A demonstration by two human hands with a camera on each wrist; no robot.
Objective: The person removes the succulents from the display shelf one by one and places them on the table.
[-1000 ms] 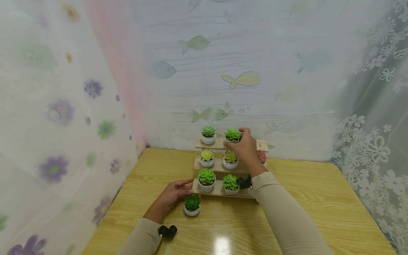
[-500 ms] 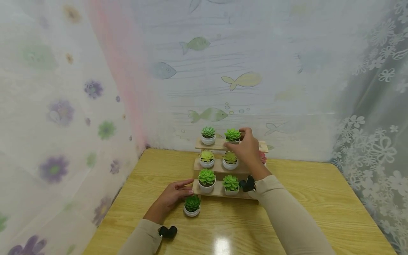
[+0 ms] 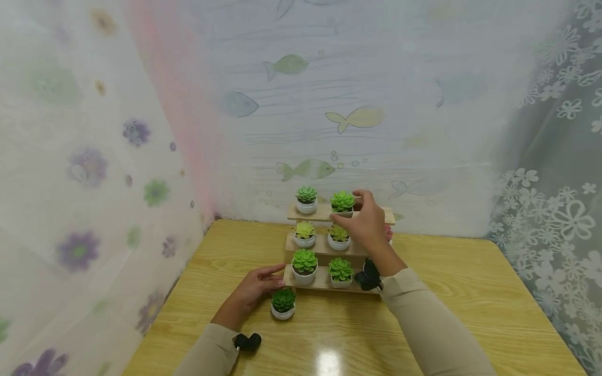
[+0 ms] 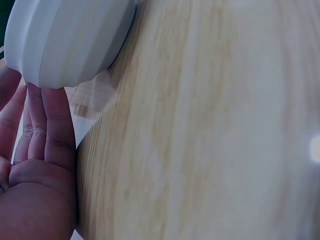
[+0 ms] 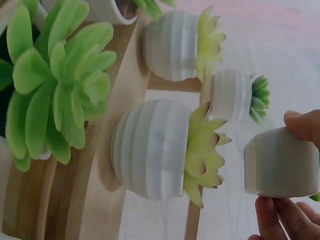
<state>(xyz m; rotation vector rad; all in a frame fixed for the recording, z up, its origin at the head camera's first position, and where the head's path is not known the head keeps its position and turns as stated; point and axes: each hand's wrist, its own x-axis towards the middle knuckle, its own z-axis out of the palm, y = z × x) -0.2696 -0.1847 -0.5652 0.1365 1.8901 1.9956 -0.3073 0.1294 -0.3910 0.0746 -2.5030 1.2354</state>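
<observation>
In the head view my right hand pinches a square white pot between thumb and fingers at the top tier of a wooden three-step plant stand. The pot bears a bright green succulent. Whether its base touches the tier is hard to tell. My left hand reaches to the left end of the lowest tier, fingertips at its edge and fingers extended. A dark green potted succulent stands on the table just beside that hand; its white pot hides the fingertips in the left wrist view.
Other potted succulents line the stand: a blue-green one above, yellow-green ones on the middle tier, two green ones on the lowest. A pink one is partly behind my right wrist. The wooden table meets a fish-patterned curtain.
My right wrist and forearm have shifted slightly right and down, while the fingers stay on the pot, which sits a touch lower. The left hand stays where it was.
</observation>
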